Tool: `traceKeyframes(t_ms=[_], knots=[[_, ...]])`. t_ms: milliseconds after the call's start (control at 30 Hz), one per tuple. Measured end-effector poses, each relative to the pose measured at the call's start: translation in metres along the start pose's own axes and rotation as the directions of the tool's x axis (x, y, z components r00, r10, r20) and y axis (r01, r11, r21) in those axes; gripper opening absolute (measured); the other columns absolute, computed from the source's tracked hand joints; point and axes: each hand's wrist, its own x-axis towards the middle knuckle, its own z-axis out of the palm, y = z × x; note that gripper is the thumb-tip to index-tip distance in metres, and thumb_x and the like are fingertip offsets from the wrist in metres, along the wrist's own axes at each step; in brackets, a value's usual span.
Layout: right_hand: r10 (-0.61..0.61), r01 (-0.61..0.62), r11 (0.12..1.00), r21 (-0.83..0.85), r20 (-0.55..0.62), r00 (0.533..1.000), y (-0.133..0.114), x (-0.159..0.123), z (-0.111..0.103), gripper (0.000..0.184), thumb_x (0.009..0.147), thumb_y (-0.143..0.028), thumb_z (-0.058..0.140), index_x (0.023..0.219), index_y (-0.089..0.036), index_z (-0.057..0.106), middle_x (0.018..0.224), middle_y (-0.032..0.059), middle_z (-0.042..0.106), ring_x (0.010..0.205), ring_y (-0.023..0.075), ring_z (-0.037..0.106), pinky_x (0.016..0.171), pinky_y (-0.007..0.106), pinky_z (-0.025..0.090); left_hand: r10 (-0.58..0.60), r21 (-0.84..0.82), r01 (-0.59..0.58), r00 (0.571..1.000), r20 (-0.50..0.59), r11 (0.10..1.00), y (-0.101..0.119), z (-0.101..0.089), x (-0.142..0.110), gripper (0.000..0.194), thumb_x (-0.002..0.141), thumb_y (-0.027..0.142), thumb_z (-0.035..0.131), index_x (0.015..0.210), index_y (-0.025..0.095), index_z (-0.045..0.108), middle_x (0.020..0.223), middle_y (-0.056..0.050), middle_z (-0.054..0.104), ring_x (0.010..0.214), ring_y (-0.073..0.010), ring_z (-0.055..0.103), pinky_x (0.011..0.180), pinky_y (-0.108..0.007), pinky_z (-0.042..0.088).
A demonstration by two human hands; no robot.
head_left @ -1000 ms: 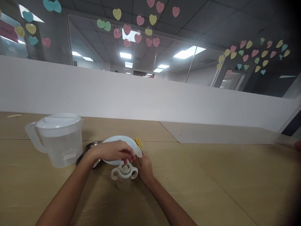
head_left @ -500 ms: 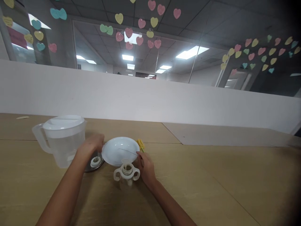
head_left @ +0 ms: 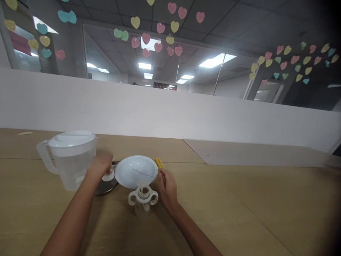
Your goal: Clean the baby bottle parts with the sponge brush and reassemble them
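Note:
My left hand (head_left: 101, 164), blurred, has its fingers closed on a white bottle collar (head_left: 108, 175) over a round dark metal tray (head_left: 107, 187). My right hand (head_left: 168, 186) pinches a thin wire-like rod (head_left: 145, 173), which stretches across the white bowl (head_left: 129, 179). In front of the bowl stands a clear baby bottle (head_left: 143, 206) with two white handles and an uncovered mouth. A small translucent piece (head_left: 142, 184) shows just behind the bottle's mouth.
A lidded clear pitcher (head_left: 73, 167) holding liquid stands left of the tray. Yellow handles (head_left: 159, 163) lie behind the bowl's right side. A flat pale strip (head_left: 25, 133) rests at the far left, before a white wall (head_left: 160, 110).
My left hand has moved slightly left and taken hold of the white collar, which has shifted back on the tray. My right hand has moved slightly right with the rod.

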Motion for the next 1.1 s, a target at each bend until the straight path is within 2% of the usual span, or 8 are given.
traceKeyframes(t_ms=[167,267,400,600,733,833,1000,1100], knots=[[-0.078,0.084,0.995,0.06,-0.095,0.992,-0.021,0.005,-0.018,0.024,0.09,-0.025,0.038,0.108,-0.019,0.053,0.102,0.0085,0.06,0.095,0.0198,0.055,0.081,0.037,0.045,0.134,0.275,-0.074,0.969,-0.205,0.959,0.056,-0.031,-0.053,0.018,0.079,0.016,0.039,0.077,0.015,0.057,0.077,-0.011,0.063,0.072,-0.0244,0.06,0.063,-0.033,0.042],[-0.25,0.258,0.961,0.103,-0.086,0.964,-0.032,0.004,-0.026,0.038,0.087,-0.031,0.044,0.123,-0.018,0.043,0.112,0.0125,0.056,0.104,0.0249,0.053,0.084,0.042,0.044,0.337,0.304,-0.275,0.926,-0.171,0.912,0.1,-0.019,-0.082,0.02,0.081,0.01,0.038,0.086,0.017,0.056,0.08,-0.007,0.063,0.069,-0.0192,0.059,0.062,-0.028,0.041],[-0.324,0.325,0.929,0.175,-0.035,0.945,-0.036,0.001,-0.027,0.05,0.084,-0.039,0.049,0.126,-0.016,0.035,0.11,0.0139,0.055,0.099,0.0261,0.056,0.079,0.04,0.049,0.623,0.305,-0.582,0.781,-0.048,0.754,0.131,0.01,-0.092,0.022,0.072,0.005,0.05,0.091,0.014,0.055,0.082,-0.008,0.061,0.073,-0.0225,0.059,0.063,-0.03,0.04],[-0.328,0.352,0.922,0.161,-0.159,0.931,-0.034,-0.002,-0.021,0.031,0.086,-0.028,0.046,0.116,-0.02,0.042,0.098,0.0099,0.057,0.089,0.0214,0.057,0.073,0.036,0.05,0.762,-0.147,-0.754,0.648,-0.005,0.64,0.116,0.002,-0.064,0.015,0.089,0.024,0.042,0.085,0.018,0.055,0.077,-0.001,0.063,0.071,-0.0137,0.058,0.062,-0.023,0.04],[-0.346,0.386,0.907,0.168,-0.225,0.911,-0.036,-0.005,-0.023,0.032,0.087,-0.029,0.045,0.117,-0.019,0.042,0.097,0.0106,0.056,0.09,0.0219,0.056,0.073,0.037,0.051,0.799,-0.649,-0.584,0.598,0.062,0.488,0.104,-0.001,-0.041,0.018,0.086,0.032,0.049,0.085,0.016,0.056,0.083,-0.002,0.064,0.078,-0.0129,0.059,0.069,-0.022,0.045],[-0.364,0.401,0.905,0.142,-0.229,0.903,-0.036,-0.003,-0.023,0.034,0.086,-0.029,0.046,0.118,-0.018,0.042,0.097,0.0109,0.056,0.089,0.0221,0.056,0.073,0.038,0.051,0.809,-0.773,-0.473,0.581,0.088,0.423,0.101,0.006,-0.031,0.018,0.085,0.032,0.05,0.085,0.014,0.054,0.084,-0.004,0.064,0.08,-0.0139,0.059,0.073,-0.025,0.046],[-0.357,0.362,0.932,0.007,-0.132,0.925,-0.03,0.006,-0.02,0.043,0.085,-0.025,0.049,0.126,-0.017,0.037,0.1,0.0127,0.056,0.09,0.0225,0.057,0.071,0.037,0.052,0.735,-0.243,-0.719,0.677,-0.034,0.651,0.113,0.009,-0.054,0.014,0.087,0.025,0.043,0.083,0.017,0.054,0.077,-0.002,0.061,0.071,-0.0148,0.057,0.066,-0.025,0.044],[-0.365,0.371,0.929,0.005,-0.157,0.918,-0.033,0.008,-0.025,0.047,0.084,-0.024,0.05,0.128,-0.016,0.034,0.104,0.014,0.055,0.094,0.0231,0.056,0.074,0.038,0.051,0.729,0.065,-0.727,0.674,-0.12,0.684,0.124,0.003,-0.081,0.015,0.087,0.02,0.041,0.085,0.017,0.055,0.076,-0.005,0.06,0.071,-0.0184,0.057,0.068,-0.03,0.044]])
